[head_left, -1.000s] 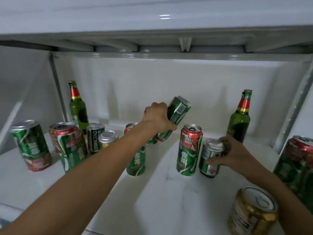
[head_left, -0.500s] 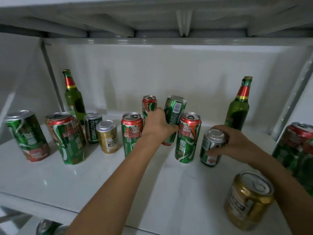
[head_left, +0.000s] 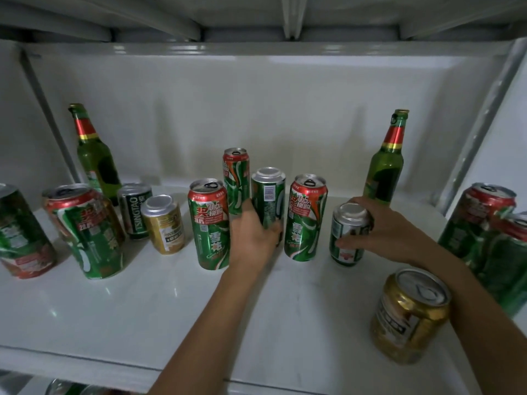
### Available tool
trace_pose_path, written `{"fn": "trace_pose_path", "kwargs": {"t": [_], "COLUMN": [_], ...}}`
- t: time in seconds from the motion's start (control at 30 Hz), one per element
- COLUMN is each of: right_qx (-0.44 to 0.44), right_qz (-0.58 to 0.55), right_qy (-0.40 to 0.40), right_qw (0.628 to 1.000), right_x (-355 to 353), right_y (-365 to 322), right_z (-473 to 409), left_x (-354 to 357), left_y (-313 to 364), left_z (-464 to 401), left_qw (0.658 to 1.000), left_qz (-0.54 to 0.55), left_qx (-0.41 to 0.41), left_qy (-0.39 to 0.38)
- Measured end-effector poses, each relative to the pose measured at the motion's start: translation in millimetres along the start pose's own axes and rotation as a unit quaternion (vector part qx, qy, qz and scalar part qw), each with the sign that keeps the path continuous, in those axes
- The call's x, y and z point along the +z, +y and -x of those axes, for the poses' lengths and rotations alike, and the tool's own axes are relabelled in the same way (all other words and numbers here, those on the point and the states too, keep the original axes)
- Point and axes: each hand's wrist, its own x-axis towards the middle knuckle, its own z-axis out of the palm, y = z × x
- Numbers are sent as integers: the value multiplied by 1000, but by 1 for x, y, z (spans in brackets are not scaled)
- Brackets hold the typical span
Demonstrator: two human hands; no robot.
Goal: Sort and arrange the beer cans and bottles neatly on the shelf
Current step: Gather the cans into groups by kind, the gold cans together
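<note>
My left hand [head_left: 252, 238] grips a tall green can [head_left: 268, 198] that stands upright on the white shelf [head_left: 142, 309], bottom end up, between two tall green-and-red cans [head_left: 209, 223] [head_left: 306, 218]. Another tall can [head_left: 236, 178] stands just behind. My right hand [head_left: 382, 226] is closed around a short green can [head_left: 349, 235] to the right. Green bottles stand at the back left [head_left: 94, 155] and back right [head_left: 386, 161].
To the left are a black Tsingtao can [head_left: 134, 210], a short gold can [head_left: 164, 223] and two large green cans [head_left: 85, 232] [head_left: 20, 232]. A gold can [head_left: 410, 312] sits front right, with more green cans [head_left: 484, 223] at the right edge. A lower shelf holds cans [head_left: 65, 387].
My left hand brought the tilted green can down from the air and stood it upright between the two tall cans. My right hand stayed on the short green can.
</note>
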Motion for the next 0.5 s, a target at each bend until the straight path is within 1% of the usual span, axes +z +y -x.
{"fn": "trace_pose_path", "kwargs": {"t": [0.13, 0.2, 0.3, 0.37, 0.43, 0.5], "right_qx": [8, 6, 6, 0, 6, 9], "right_qz": [4, -13, -40, -35, -35, -31], "right_qy": [-19, -28, -41, -49, -46, -60], "right_qw": [1000, 1000, 998, 998, 998, 998], "right_x": [-1, -3, -7, -12, -15, -15], "right_y": [9, 10, 0, 2, 0, -5], "right_z": [-4, -4, 3, 7, 12, 13], "left_x": [2, 1, -1, -3, -3, -2], "left_y": [-7, -8, -7, -6, -9, -14], "left_z": [7, 11, 23, 40, 55, 61], "left_qw": [999, 997, 993, 989, 984, 982], "left_qz": [42, 70, 108, 130, 147, 160], "left_qx": [-2, 4, 44, 72, 96, 95], "left_qy": [-24, -36, -14, -6, -14, -31]}}
